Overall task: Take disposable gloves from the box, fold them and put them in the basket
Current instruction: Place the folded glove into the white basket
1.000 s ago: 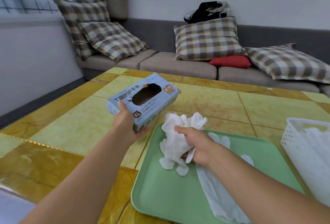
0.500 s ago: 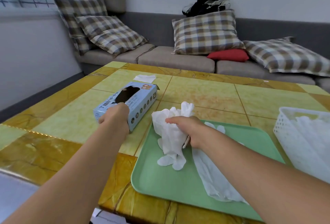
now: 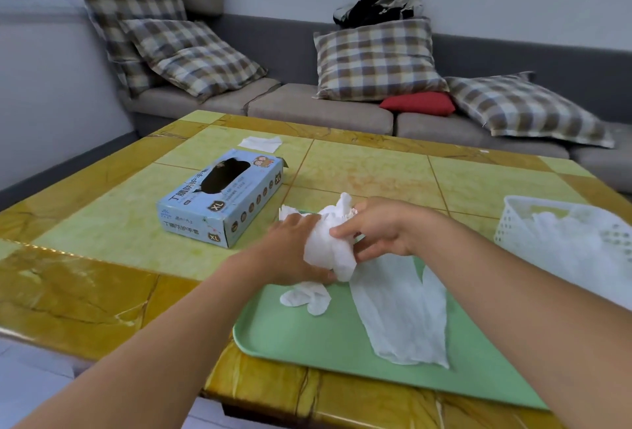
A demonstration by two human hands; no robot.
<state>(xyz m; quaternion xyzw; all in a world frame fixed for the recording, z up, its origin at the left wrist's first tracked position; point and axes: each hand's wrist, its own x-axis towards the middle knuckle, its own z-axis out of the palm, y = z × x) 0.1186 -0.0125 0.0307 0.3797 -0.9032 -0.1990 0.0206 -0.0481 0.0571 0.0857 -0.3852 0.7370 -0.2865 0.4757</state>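
Both hands, left hand and right hand, have fingers clamped on the crumpled white disposable glove above the green plastic tray, and tugging the thin, bunched film apart risks tearing it or dropping it short of the white perforated basket.

Both bare forearms reach forward from the lower corners and converge near the middle. The left hand lies knuckles up, its fingers curled under a crumpled bunch of white disposable gloves, apparently gripping it from below. The right hand pinches the same bunch between thumb and fingertips, wrist slightly raised.
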